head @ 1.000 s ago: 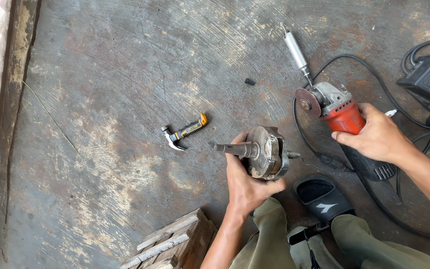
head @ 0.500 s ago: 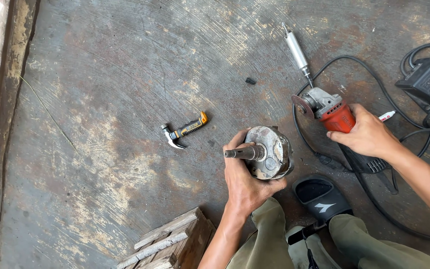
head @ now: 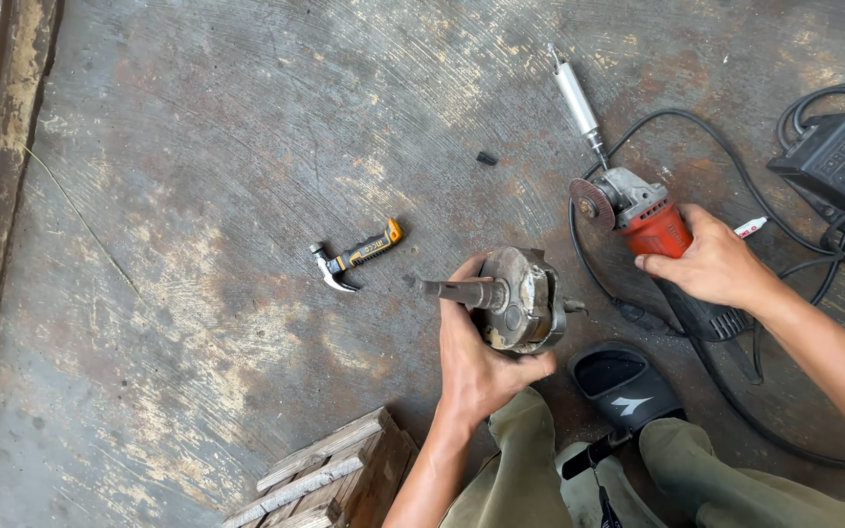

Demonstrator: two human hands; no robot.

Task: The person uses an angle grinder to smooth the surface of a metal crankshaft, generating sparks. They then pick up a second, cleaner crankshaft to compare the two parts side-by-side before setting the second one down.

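My left hand (head: pixel 479 354) grips a worn round metal part (head: pixel 520 298) with a shaft sticking out to the left, held just above the concrete floor. My right hand (head: pixel 711 264) is closed around the red body of an angle grinder (head: pixel 652 227) lying on the floor to the right. The grinder's disc (head: pixel 591 204) faces left, a short way from the metal part. Its black cable (head: pixel 696 127) loops off toward the upper right.
A small claw hammer (head: pixel 354 262) lies left of the metal part. A silver cylindrical tool (head: pixel 579 103) lies above the grinder. A black box with cables (head: pixel 833 156) sits at the right edge. A black sandal (head: pixel 628 386) and wooden slats (head: pixel 330 469) are near my legs.
My left hand has turned the metal part, so its shaft and face sit at a different angle. The grinder has been drawn slightly closer under my right hand.
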